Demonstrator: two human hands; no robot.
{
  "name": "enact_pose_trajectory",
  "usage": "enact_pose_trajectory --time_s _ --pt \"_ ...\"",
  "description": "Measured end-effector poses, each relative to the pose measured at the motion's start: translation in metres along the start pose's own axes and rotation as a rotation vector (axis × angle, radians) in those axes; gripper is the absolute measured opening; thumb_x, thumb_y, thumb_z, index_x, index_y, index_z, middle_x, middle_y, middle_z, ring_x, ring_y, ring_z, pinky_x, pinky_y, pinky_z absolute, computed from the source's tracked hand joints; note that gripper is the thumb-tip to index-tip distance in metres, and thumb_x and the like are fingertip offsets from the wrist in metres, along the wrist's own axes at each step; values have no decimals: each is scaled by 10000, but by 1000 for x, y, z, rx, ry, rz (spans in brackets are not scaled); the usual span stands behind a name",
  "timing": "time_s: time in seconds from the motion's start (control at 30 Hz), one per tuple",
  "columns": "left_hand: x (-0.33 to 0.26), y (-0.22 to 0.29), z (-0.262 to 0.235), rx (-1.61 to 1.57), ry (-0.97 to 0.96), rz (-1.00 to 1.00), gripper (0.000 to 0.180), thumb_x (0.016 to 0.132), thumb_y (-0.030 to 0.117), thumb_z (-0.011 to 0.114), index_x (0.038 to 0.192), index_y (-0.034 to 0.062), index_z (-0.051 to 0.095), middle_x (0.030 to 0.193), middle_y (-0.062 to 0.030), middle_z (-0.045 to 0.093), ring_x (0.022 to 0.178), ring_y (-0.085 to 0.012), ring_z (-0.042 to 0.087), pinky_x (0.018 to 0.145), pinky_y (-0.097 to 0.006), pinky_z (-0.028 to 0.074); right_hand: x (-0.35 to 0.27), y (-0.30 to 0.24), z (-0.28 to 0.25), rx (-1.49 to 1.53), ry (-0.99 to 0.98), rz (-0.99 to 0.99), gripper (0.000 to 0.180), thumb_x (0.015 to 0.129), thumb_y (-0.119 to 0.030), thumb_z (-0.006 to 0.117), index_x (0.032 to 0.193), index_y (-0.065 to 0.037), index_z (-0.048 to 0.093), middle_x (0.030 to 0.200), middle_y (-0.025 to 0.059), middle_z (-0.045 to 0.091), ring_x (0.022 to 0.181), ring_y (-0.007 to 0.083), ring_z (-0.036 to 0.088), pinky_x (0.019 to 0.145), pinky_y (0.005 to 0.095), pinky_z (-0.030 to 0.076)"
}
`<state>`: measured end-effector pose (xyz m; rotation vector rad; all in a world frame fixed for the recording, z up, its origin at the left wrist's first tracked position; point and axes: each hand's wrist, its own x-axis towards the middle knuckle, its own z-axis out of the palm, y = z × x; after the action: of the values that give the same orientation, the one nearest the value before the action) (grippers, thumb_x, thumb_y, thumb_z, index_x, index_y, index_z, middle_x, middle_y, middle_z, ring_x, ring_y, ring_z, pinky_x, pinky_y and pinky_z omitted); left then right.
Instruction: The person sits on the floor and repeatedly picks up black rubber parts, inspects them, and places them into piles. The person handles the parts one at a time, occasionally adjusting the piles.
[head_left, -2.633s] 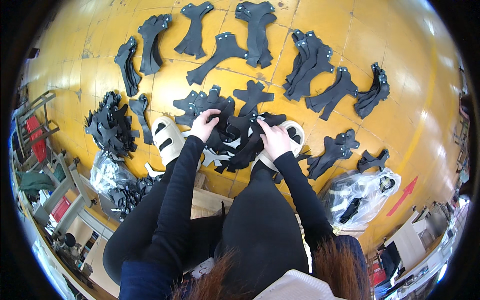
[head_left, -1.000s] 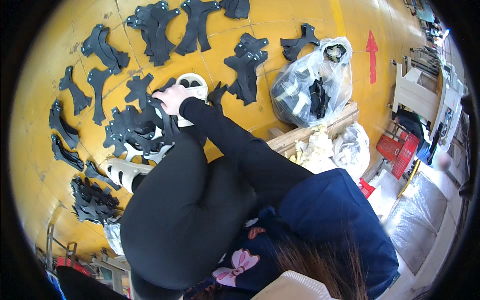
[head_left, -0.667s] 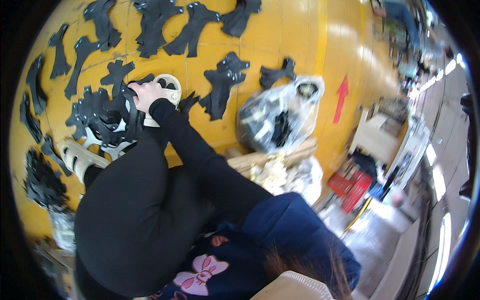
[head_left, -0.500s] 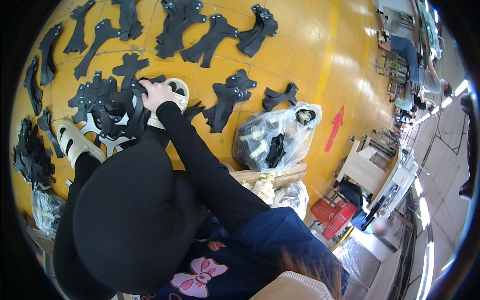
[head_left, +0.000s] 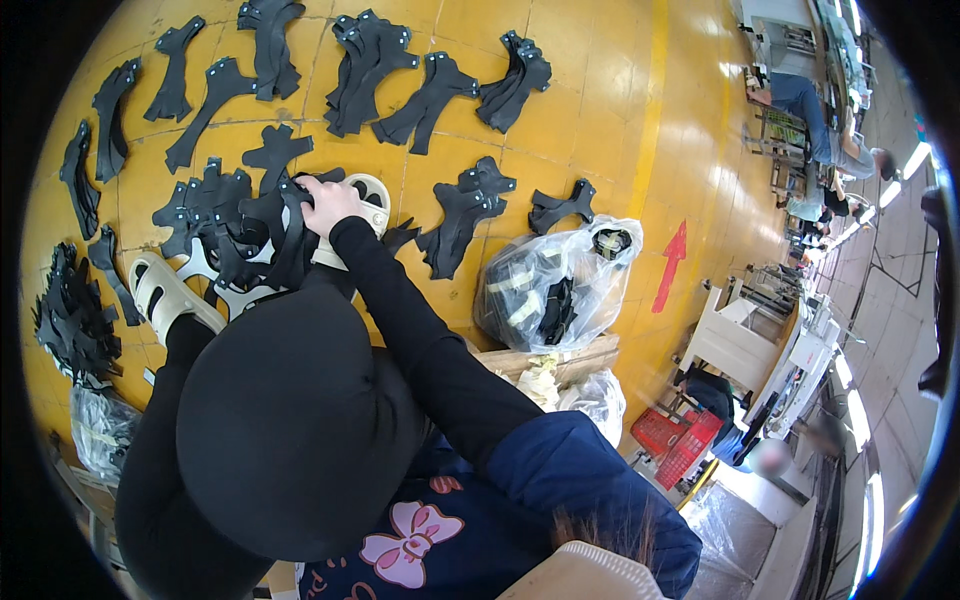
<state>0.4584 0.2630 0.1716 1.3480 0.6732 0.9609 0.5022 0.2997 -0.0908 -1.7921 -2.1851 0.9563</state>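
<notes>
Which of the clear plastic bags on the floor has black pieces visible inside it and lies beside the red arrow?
The large clear bag, right of the right hand: black pieces show through it. The smaller bag below holds pale material.

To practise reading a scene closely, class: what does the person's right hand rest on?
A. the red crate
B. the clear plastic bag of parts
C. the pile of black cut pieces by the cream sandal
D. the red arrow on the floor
C: the right hand lies on the pile of black cut pieces beside the cream sandal, well apart from the clear plastic bag.
</notes>
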Motion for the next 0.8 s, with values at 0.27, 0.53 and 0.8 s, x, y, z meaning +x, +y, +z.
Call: enact_pose_trajectory --time_s 0.27,0.53,0.8 --pt "-4 1 -3 13 -1 -10 491 908 311 561 1318 70 438 1229 -165 463 1197 -259 406 1017 -451 255 0 -2 0 2 -36 18 405 769 -254 630 1170 -201 598 819 140 693 767 343 668 713 465 516" --pt "-3 4 -10 20 -19 -39 461 911 287 561 1300 62 455 1198 -153 486 1172 -243 428 1004 -427 276 -1 4 -2 -10 -22 22 403 769 -245 610 1169 -199 608 819 136 695 775 329 671 718 453 524" --pt "0 7 -25 64 -29 -90 432 915 263 561 1282 54 471 1167 -140 509 1148 -226 450 992 -403 298 -1 1 -1 -2 -15 6 390 783 -247 601 1168 -190 611 823 125 697 780 316 672 723 439 532"
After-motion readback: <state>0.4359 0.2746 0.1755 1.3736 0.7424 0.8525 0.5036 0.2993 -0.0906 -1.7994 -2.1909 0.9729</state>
